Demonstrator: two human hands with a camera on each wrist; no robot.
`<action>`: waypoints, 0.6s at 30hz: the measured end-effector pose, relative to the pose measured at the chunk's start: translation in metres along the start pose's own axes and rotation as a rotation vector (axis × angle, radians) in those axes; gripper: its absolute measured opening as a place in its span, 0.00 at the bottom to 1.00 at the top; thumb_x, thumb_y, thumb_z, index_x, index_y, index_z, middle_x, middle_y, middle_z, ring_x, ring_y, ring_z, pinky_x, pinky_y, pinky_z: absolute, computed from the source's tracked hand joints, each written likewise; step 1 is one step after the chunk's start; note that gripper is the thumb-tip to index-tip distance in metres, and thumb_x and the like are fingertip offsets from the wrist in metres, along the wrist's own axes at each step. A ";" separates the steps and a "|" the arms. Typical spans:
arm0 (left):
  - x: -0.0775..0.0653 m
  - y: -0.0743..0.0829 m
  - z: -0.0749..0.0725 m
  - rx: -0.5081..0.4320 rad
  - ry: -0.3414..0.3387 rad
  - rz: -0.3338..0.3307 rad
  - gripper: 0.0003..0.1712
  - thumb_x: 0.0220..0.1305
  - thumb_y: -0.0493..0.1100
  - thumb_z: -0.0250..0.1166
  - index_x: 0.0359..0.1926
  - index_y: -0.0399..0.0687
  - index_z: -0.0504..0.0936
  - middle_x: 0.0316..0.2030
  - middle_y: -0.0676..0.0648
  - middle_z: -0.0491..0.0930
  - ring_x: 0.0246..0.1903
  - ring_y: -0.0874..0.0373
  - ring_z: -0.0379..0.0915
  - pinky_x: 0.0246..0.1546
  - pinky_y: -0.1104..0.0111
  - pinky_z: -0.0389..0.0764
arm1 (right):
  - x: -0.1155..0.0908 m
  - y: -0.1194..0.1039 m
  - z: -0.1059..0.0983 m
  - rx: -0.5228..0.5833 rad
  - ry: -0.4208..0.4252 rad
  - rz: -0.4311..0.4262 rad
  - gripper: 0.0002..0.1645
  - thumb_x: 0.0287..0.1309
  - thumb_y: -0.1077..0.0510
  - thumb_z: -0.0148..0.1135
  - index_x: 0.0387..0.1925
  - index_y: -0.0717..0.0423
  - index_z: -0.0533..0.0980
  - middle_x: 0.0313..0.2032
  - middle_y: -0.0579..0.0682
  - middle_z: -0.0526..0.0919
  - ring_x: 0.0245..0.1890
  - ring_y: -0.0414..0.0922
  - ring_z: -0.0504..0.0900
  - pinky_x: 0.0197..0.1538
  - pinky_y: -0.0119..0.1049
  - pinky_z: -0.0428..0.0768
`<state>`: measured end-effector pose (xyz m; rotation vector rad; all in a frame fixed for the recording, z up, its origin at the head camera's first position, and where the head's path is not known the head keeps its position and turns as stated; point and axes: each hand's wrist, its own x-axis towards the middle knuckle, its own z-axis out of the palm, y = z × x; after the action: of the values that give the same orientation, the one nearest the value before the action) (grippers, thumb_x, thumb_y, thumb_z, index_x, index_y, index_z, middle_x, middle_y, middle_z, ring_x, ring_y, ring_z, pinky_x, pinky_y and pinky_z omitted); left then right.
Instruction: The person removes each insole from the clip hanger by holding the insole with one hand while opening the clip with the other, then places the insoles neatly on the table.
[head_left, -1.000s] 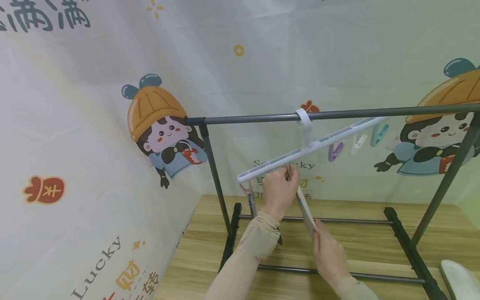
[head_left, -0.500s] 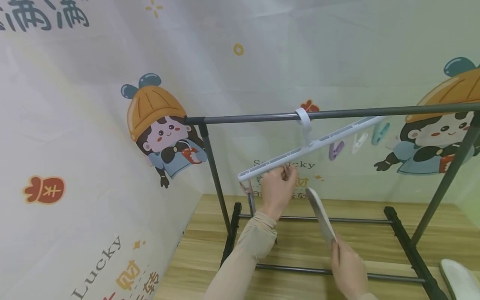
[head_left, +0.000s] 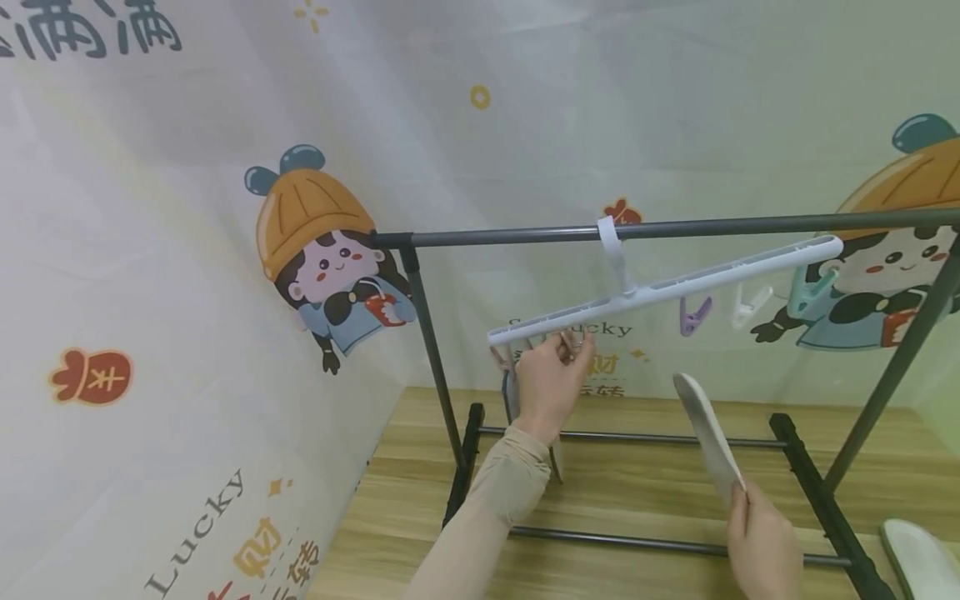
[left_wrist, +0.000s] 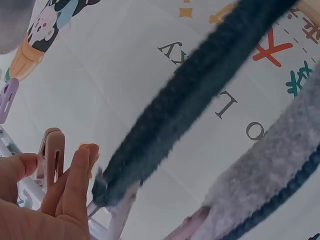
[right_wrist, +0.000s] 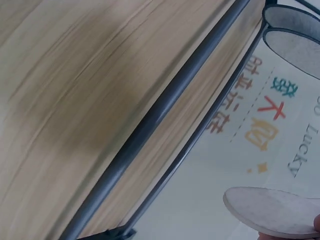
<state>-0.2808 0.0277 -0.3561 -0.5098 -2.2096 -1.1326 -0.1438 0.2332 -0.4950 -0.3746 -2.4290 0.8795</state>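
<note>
My left hand [head_left: 546, 385] is raised under the left half of a white clip hanger [head_left: 667, 289]. Its thumb and fingers pinch a beige-pink clothespin [left_wrist: 52, 155]. Beside that hand, two insoles hang from clips at the hanger's left end: one shows a dark blue fuzzy edge [left_wrist: 195, 95], the other a grey fleecy face [left_wrist: 265, 165]. Lower right, my right hand [head_left: 767, 546] grips a pale grey insole [head_left: 705, 425] by one end, its other end pointing up and left, apart from the hanger. Purple [head_left: 695, 316], white [head_left: 751, 305] and teal [head_left: 812, 293] clothespins dangle on the hanger's right half.
The hanger hooks over the dark top bar [head_left: 480, 237] of a rack. Its lower crossbars [head_left: 637, 545] run just above the wood-grain surface [head_left: 405, 500]. A pale insole-shaped piece [head_left: 921, 560] lies at right. Printed sheeting [head_left: 187, 250] stands behind and at left.
My right hand has drawn the insole away from the left hand, rightward and lower. The hanger has turned, its right end swinging out to the right. The left hand stays at its clothespin.
</note>
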 end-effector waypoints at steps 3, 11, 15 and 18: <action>-0.001 0.000 0.000 0.013 -0.005 -0.004 0.19 0.69 0.50 0.63 0.23 0.46 0.79 0.10 0.52 0.75 0.07 0.72 0.49 0.10 0.80 0.51 | 0.001 0.008 -0.005 -0.018 0.013 0.027 0.16 0.71 0.65 0.45 0.47 0.76 0.73 0.34 0.76 0.81 0.30 0.71 0.82 0.23 0.56 0.75; -0.015 -0.002 0.001 -0.027 -0.026 -0.042 0.20 0.71 0.50 0.60 0.45 0.36 0.85 0.36 0.40 0.88 0.27 0.59 0.87 0.32 0.74 0.85 | -0.003 0.028 -0.013 -0.056 0.075 0.081 0.15 0.70 0.64 0.43 0.41 0.75 0.72 0.26 0.74 0.79 0.23 0.71 0.78 0.23 0.61 0.72; -0.023 -0.001 0.001 -0.057 -0.041 -0.071 0.22 0.70 0.50 0.61 0.49 0.33 0.83 0.41 0.37 0.86 0.35 0.53 0.88 0.36 0.72 0.85 | -0.003 0.034 -0.019 -0.076 0.073 0.135 0.16 0.71 0.62 0.44 0.42 0.74 0.71 0.27 0.75 0.79 0.25 0.73 0.78 0.25 0.63 0.73; -0.027 0.000 -0.001 -0.090 -0.020 -0.063 0.22 0.70 0.50 0.62 0.49 0.33 0.84 0.41 0.37 0.87 0.36 0.54 0.88 0.36 0.74 0.85 | -0.002 0.039 -0.027 -0.100 0.073 0.170 0.17 0.71 0.61 0.44 0.45 0.73 0.72 0.30 0.77 0.79 0.27 0.74 0.79 0.25 0.63 0.74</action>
<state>-0.2601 0.0254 -0.3733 -0.4933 -2.2132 -1.2699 -0.1240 0.2756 -0.5038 -0.6472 -2.4059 0.8009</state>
